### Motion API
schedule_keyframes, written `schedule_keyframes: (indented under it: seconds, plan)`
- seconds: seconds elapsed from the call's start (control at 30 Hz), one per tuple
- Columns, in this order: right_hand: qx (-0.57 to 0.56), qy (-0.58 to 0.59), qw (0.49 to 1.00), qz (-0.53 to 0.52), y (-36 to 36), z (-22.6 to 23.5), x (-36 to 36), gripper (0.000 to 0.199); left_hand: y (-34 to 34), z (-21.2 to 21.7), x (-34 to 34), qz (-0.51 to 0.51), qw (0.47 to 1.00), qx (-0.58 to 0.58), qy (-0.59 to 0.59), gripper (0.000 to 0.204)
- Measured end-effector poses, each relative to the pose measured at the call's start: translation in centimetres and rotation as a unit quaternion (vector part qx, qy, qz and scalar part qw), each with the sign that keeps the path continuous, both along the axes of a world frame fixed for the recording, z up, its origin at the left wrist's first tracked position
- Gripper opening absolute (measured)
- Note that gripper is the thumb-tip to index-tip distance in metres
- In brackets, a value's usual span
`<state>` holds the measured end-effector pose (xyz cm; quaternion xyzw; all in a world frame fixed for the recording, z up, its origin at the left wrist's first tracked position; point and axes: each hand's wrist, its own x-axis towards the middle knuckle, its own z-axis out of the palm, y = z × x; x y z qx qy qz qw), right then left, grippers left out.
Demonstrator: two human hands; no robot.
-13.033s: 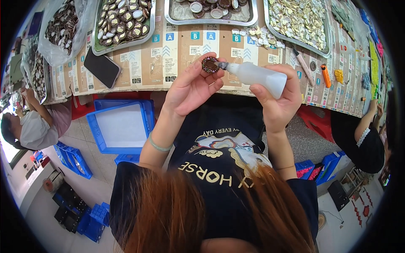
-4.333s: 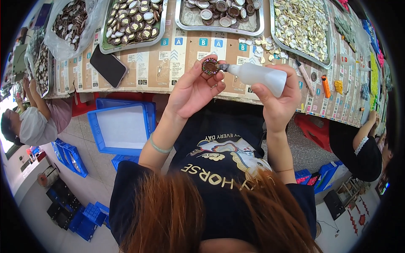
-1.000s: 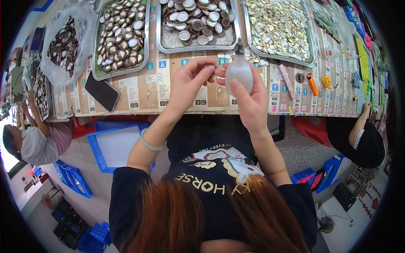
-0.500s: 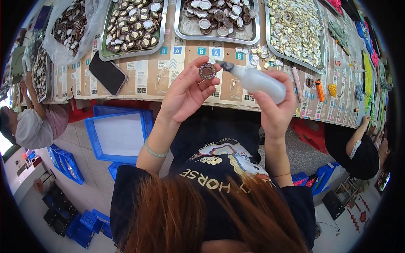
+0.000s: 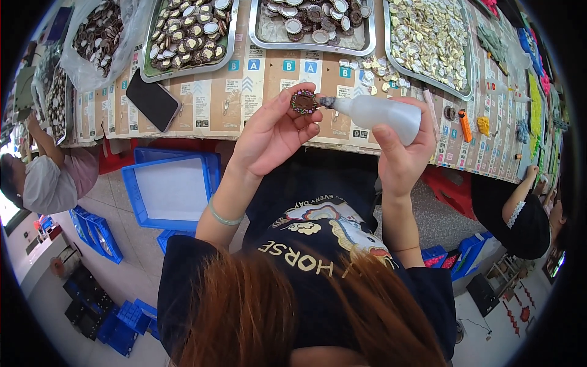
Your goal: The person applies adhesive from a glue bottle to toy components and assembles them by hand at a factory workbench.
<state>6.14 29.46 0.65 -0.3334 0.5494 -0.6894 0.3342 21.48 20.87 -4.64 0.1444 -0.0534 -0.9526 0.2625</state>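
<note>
My left hand (image 5: 269, 131) pinches a small round brown disc (image 5: 304, 101) with a beaded rim, held up in front of the table edge. My right hand (image 5: 400, 153) grips a white squeeze bottle (image 5: 379, 114) lying sideways, its grey nozzle touching the disc's right edge. Both hands hover just in front of the cardboard-covered table (image 5: 214, 104).
Metal trays of round pieces stand on the table: brown discs (image 5: 186, 33), silver caps (image 5: 312, 21), pale gold pieces (image 5: 428, 43). A black phone (image 5: 153, 101) lies at the left. A blue crate (image 5: 171, 189) sits on the floor. Other people sit at left (image 5: 43, 177) and right (image 5: 520, 214).
A second ago my hands were up over the trays with the bottle upright; they have come back toward me, with the bottle tipped sideways and its nozzle at the disc.
</note>
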Motion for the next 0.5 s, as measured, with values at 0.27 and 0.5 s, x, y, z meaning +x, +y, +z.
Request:
schedule_keyframes:
  seconds: [0.27, 0.5]
  plan:
    - [0.015, 0.0, 1.0, 0.009, 0.08, -0.24, -0.19, 0.035, 0.22, -0.07, -0.36, -0.008, 1.0, 0.003, -0.019, 0.035]
    - [0.007, 0.002, 1.0, 0.002, -0.07, -0.15, 0.02, 0.034, 0.12, -0.28, -0.31, -0.008, 1.0, 0.0, -0.019, 0.035]
